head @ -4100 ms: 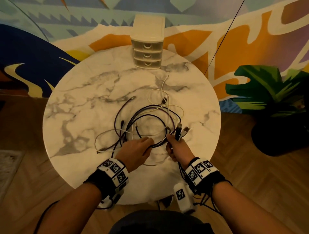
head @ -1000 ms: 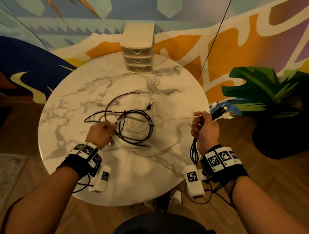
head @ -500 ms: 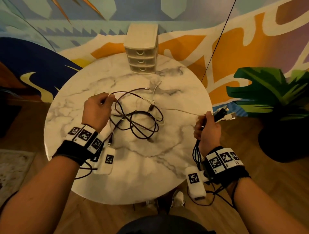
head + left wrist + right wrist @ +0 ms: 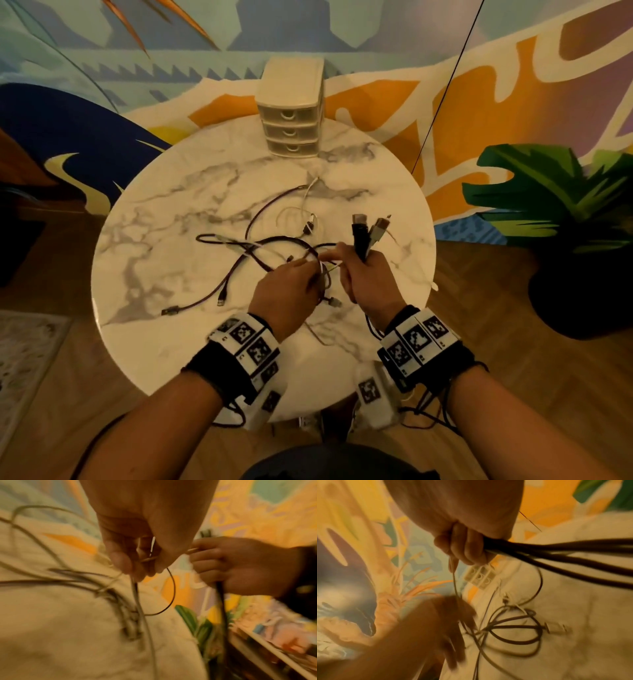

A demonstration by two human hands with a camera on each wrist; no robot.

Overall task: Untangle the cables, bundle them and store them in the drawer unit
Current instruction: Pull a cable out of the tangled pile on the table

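Near the round worktop [image 4: 144, 346] front edge, both hands' fingers [image 4: 120, 559] pinch a thin pale cable [image 4: 330, 269] above tangled dark cables [image 4: 260, 246].

Table [image 4: 178, 342]: polished white marble look, grey veins, glossy; drawer unit [image 4: 291, 113] at its far edge: cream plastic, smooth; cables [image 4: 260, 246] mid-table: matt dark sheathing; floor [image 4: 513, 342] below: wood.

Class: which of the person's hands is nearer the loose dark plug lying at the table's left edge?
Left. The left hand works right of the loose dark plug; the right hand is farther right, gripping cable ends.
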